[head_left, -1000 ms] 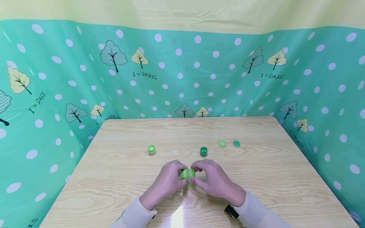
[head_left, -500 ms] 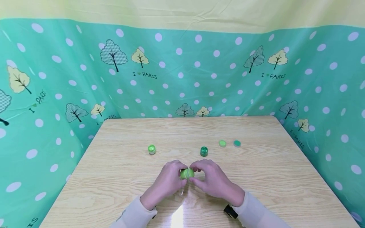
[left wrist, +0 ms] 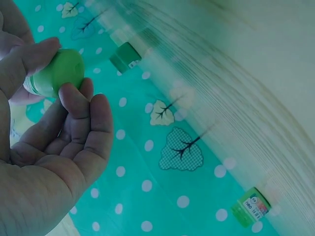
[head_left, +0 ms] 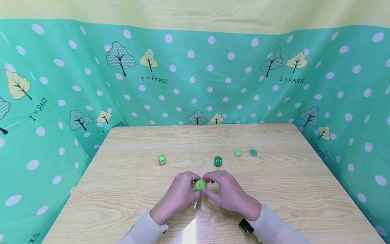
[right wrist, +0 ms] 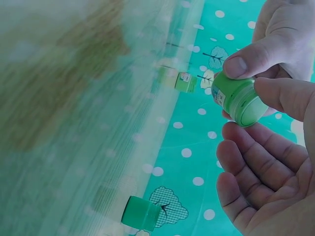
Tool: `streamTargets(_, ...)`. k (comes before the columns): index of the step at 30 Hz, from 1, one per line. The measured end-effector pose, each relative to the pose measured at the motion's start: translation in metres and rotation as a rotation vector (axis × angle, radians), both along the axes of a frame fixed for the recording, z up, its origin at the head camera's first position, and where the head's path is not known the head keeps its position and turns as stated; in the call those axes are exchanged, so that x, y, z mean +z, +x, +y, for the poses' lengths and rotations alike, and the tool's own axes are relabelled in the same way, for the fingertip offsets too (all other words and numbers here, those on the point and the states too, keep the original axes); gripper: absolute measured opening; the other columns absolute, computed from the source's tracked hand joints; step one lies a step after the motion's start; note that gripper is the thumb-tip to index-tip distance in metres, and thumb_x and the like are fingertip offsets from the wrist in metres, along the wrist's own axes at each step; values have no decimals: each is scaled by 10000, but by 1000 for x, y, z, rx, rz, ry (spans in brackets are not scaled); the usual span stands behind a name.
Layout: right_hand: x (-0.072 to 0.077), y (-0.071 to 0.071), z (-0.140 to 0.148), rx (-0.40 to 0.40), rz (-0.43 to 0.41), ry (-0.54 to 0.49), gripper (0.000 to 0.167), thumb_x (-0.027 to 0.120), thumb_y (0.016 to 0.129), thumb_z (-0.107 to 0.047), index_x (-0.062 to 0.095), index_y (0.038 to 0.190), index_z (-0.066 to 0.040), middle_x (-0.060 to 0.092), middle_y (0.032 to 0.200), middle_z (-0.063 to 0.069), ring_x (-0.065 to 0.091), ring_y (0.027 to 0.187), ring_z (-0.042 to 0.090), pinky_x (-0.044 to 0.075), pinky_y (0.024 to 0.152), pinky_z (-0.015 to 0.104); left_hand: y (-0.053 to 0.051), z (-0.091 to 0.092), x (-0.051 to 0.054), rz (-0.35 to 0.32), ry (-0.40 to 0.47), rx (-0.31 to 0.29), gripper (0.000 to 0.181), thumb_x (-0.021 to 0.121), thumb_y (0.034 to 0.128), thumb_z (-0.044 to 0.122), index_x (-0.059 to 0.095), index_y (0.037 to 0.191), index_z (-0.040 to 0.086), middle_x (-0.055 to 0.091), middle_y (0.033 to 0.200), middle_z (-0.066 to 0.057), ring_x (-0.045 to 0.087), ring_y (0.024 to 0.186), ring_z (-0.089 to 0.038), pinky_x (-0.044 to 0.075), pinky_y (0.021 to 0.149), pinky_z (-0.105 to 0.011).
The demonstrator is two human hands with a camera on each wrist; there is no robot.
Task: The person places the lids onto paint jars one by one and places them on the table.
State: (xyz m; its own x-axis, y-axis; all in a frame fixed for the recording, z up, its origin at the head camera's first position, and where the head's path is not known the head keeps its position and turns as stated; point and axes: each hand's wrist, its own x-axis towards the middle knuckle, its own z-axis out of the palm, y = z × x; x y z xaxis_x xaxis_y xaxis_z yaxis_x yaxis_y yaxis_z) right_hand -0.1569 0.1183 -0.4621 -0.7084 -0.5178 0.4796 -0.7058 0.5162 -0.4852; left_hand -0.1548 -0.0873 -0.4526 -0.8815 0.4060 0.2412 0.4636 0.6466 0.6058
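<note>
A small light green jar (head_left: 200, 185) lies sideways between both hands, just above the table. My left hand (head_left: 182, 190) grips its left end with thumb and fingers; the left wrist view shows the smooth round end (left wrist: 69, 69) in that grasp. My right hand (head_left: 226, 191) pinches the other end between thumb and fingertips. In the right wrist view, a label shows on the jar's body (right wrist: 227, 93), and its ringed, paler end (right wrist: 250, 112) faces the right palm. The remaining right fingers (right wrist: 241, 169) are spread away from the jar. Fingers hide part of it.
On the wooden table (head_left: 131, 189), a second light green jar (head_left: 162, 160) stands back left and a dark green jar (head_left: 217, 161) stands behind the right hand. Two flat discs, one light green (head_left: 237, 153), one dark green (head_left: 253, 153), lie farther back. A patterned curtain (head_left: 195, 84) surrounds the table.
The held jar looks slightly shorter between the hands, and its right end sits a little farther left. The right fingertips have shifted slightly left. The other jars and discs stay put.
</note>
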Motion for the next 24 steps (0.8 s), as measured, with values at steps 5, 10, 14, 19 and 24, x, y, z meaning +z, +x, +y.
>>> streamTargets(5, 2, 1, 0, -10, -15, 10, 280, 870, 822, -222, 742, 1060, -151, 714, 949, -84, 650, 845, 163, 506, 765, 285, 0, 0, 0, 2, -5, 5, 323, 889, 718, 32, 759, 1013, 33, 702, 902, -25, 572, 725, -70, 500, 630, -185)
streamTargets(10, 3, 1, 0, -28, -22, 26, 245, 858, 838, -252, 745, 1031, -150, 692, 897, -71, 646, 816, 157, 499, 751, 286, 0, 0, -1, -8, -6, 3, 323, 886, 719, 31, 758, 1016, 27, 705, 912, -33, 574, 739, -71, 503, 641, -188)
streamTargets(14, 4, 2, 0, -50, -33, 34, 222, 847, 849, -288, 745, 989, -149, 692, 871, -57, 638, 790, 146, 499, 736, 283, 1, 1, -1, -19, -2, 1, 308, 887, 728, 37, 756, 1007, 24, 698, 902, -28, 571, 736, -73, 499, 632, -189)
streamTargets(19, 2, 2, -1, -87, -51, 50, 208, 822, 870, -339, 740, 932, -159, 678, 829, -64, 619, 759, 121, 499, 716, 264, 1, 2, -2, -13, 6, -6, 286, 885, 734, 38, 756, 989, 28, 690, 881, -21, 564, 716, -71, 494, 612, -186)
streamTargets(24, 1, 1, -2, -103, -59, 48, 189, 810, 880, -359, 724, 848, -194, 598, 748, -139, 603, 682, 140, 477, 652, 230, 2, 2, -1, -7, 6, -13, 272, 874, 735, 25, 757, 980, 36, 690, 876, -15, 560, 711, -69, 492, 610, -185)
